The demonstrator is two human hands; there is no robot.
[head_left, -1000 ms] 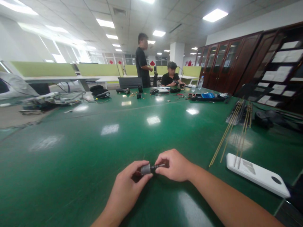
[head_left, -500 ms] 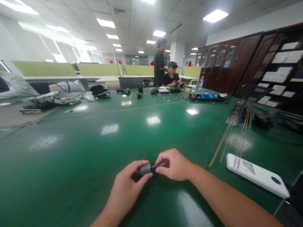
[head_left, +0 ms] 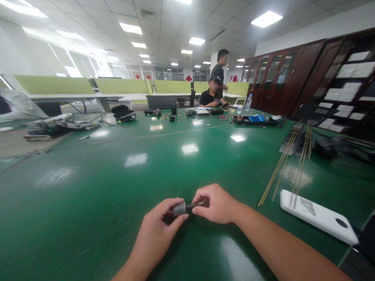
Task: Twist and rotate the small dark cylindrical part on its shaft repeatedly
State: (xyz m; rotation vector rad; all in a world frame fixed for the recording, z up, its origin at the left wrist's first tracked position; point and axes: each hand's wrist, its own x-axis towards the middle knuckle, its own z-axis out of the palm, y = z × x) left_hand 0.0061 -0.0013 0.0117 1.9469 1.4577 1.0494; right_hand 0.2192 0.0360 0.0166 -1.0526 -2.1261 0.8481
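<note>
My left hand (head_left: 159, 226) grips a short grey metal cylinder (head_left: 179, 209) between thumb and fingers. From the cylinder's right end sticks out a thin dark shaft (head_left: 190, 207) with spiral ridges and a narrow tip. My right hand (head_left: 213, 203) is closed in a pinch on the shaft, thumb below and index finger above. The part lies roughly level, just over the green table (head_left: 117, 195). My left fingers hide the cylinder's far end, and the exact kind of part cannot be made out.
To the right are a white oblong device (head_left: 319, 216) and several thin brass-coloured rods (head_left: 277, 175). Along the far edge stand a black tray (head_left: 258, 120), a clear bottle (head_left: 249, 103) and small black parts. A seated person (head_left: 208, 97) and a standing person (head_left: 217, 72) are beyond.
Both my hands and the part stay almost in place. In the background, the standing person has moved to the right, behind the seated person.
</note>
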